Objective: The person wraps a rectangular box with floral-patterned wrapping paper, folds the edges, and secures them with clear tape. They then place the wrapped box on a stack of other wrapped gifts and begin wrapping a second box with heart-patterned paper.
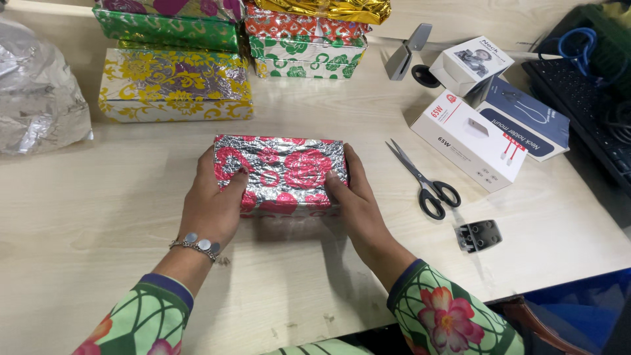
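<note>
We had both hands on the wrapped box (pixel 281 172), silver foil with red rose print, sitting flat on the pale wood table (pixel 98 217). Left hand (pixel 213 204) clamped the box's left end: fingers spread over the top-left corner, palm against the near side. Right hand (pixel 351 197) mirrored it on the right end, thumb lying on the top face, the other fingers wrapped round the right side. So the box sat squeezed between the two palms, not lifted, resting on the table. Silver bracelet (pixel 197 246) on the left wrist, floral sleeves on both arms.

Just right of the right hand: black-handled scissors (pixel 424 181), blades closed, tips pointing away from us. Near the right forearm, a small black clip-like part (pixel 478 235). Further right of the scissors, a white carton (pixel 468 140) and a dark blue carton (pixel 526 118) touching it. Beyond the grip, a stack of foil-wrapped boxes (pixel 174 82), well apart from ours. Far left of the left hand, a crumpled clear plastic bag (pixel 36 92).
</note>
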